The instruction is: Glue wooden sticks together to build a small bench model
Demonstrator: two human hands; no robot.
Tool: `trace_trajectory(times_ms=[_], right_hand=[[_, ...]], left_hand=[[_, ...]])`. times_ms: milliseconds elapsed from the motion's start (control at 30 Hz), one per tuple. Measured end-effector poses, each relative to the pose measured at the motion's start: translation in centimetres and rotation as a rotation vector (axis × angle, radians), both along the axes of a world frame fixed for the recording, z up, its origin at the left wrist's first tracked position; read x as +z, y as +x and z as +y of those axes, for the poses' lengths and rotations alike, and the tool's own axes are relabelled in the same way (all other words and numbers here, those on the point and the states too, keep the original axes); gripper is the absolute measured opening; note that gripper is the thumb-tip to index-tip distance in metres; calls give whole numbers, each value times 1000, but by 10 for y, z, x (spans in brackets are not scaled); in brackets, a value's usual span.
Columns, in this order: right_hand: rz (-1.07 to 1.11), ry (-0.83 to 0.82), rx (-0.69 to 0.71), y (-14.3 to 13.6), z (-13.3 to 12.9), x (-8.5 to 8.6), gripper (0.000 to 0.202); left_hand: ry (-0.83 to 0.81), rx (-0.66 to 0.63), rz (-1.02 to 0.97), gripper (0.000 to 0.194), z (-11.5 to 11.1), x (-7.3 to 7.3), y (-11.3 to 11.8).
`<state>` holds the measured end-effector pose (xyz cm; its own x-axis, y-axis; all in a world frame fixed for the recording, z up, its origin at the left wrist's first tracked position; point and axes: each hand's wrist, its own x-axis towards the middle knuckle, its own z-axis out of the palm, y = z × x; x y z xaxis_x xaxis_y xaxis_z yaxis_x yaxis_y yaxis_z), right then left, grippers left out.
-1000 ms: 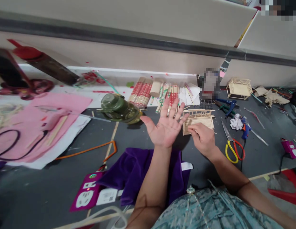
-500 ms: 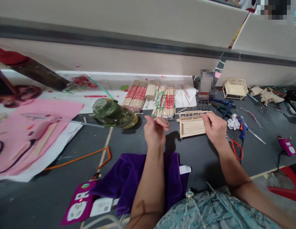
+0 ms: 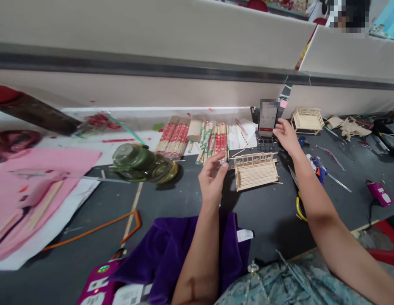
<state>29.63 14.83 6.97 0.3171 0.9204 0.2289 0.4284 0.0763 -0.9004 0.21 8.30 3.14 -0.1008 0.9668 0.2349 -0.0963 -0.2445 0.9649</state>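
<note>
A small bench model made of thin wooden sticks [image 3: 256,176] lies on the dark table, its railing at the back. My left hand [image 3: 212,178] hovers left of it, thumb and fingers apart, holding nothing. Beyond the model's right end, my right hand [image 3: 287,136] is raised beside a phone [image 3: 268,116] standing on a black wire rack [image 3: 265,144]. Its fingers are loosely bent and apart, with nothing visible in them. A second stick bench [image 3: 307,120] stands at the back right. Scissors with yellow handles [image 3: 300,207] lie partly hidden under my right forearm.
Packs of wrapped chopsticks [image 3: 174,137] lie along the back. A green jug [image 3: 142,163] is on the left, near an orange bent frame [image 3: 92,231]. A purple cloth [image 3: 171,245] lies under my left forearm. A blue glue gun [image 3: 320,171] rests at right.
My right hand has left the model's right end and moved up and away towards the phone. My left hand has turned, its fingers spreading. The yellow-handled scissors now show.
</note>
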Motion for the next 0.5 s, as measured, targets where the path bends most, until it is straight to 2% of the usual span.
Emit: trace_trajectory(times_ms=[133, 300, 500], right_hand=[[257, -8, -128, 2, 41, -7, 44], [361, 14, -281, 13, 72, -5, 30], [502, -49, -193, 17, 89, -5, 24]], left_hand=[[-58, -20, -50, 31, -1, 2, -1], [-89, -41, -55, 29, -1, 4, -2], [-112, -91, -51, 29, -1, 1, -3]])
